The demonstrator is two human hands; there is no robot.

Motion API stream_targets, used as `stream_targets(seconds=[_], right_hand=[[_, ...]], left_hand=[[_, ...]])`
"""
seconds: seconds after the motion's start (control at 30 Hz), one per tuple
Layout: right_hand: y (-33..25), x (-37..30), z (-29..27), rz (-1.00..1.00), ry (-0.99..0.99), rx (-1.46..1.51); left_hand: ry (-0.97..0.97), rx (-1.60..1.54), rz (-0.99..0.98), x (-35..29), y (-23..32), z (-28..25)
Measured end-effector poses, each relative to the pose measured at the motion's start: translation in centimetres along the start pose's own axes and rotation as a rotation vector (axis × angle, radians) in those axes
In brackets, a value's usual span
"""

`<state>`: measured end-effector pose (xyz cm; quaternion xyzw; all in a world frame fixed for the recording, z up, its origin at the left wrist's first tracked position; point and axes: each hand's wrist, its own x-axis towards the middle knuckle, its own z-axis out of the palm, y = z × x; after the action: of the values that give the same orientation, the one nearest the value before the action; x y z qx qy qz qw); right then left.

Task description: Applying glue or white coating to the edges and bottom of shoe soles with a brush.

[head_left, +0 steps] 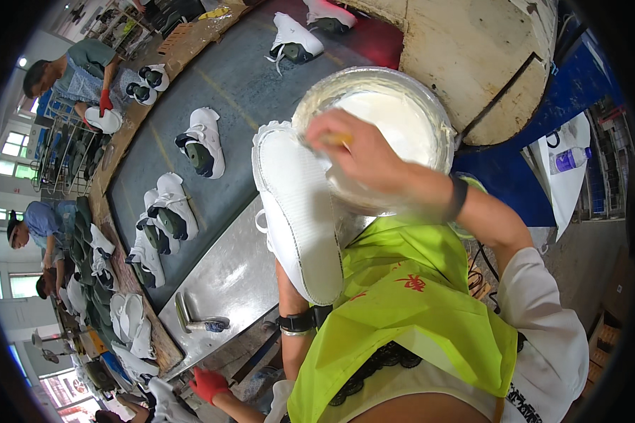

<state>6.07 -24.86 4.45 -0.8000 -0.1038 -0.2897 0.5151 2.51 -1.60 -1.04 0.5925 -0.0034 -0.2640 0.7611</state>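
Note:
A white sneaker (300,204) is held up in front of me, its ribbed sole toward me and toe pointing away. My left forearm goes up behind it, with a dark watch (296,322) at the wrist. That hand holds the sneaker, but its fingers are hidden. At the right edge of the toe, my right hand (356,148), smeared by motion, is closed around a brush (340,137). Only part of its yellowish handle shows. Just beneath that hand stands a round metal pot (441,134) of thick white paste, which also crusts its walls.
Several white sneakers with dark insides lie on the dark conveyor belt (240,92). A metal-headed hammer (197,317) rests on the steel ledge (233,264). A worn cream machine housing (473,56) stands behind the pot. Co-workers sit along the far left; a red-gloved hand (208,384) reaches in below.

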Motion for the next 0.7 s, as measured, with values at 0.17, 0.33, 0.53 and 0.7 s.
stream_targets(seconds=[0.17, 0.33, 0.53, 0.7], right_hand=[[-2.0, -4.2, 0.1, -0.004, 0.000, -0.030], [-3.2, 2.7, 0.1, 0.321, -0.068, 0.234], [-0.1, 3.0, -0.5, 0.449, 0.093, 0.038], [-0.6, -4.2, -0.9, 0.581, 0.170, 0.163]], left_hand=[[0.060, -0.048, -0.012, -0.4, 1.7, 1.2], [0.010, -0.047, 0.000, 0.2, 0.2, 0.3], [0.015, -0.129, -0.032, -0.2, 0.1, 0.1], [0.037, -0.092, -0.018, -0.9, 0.1, -0.2]])
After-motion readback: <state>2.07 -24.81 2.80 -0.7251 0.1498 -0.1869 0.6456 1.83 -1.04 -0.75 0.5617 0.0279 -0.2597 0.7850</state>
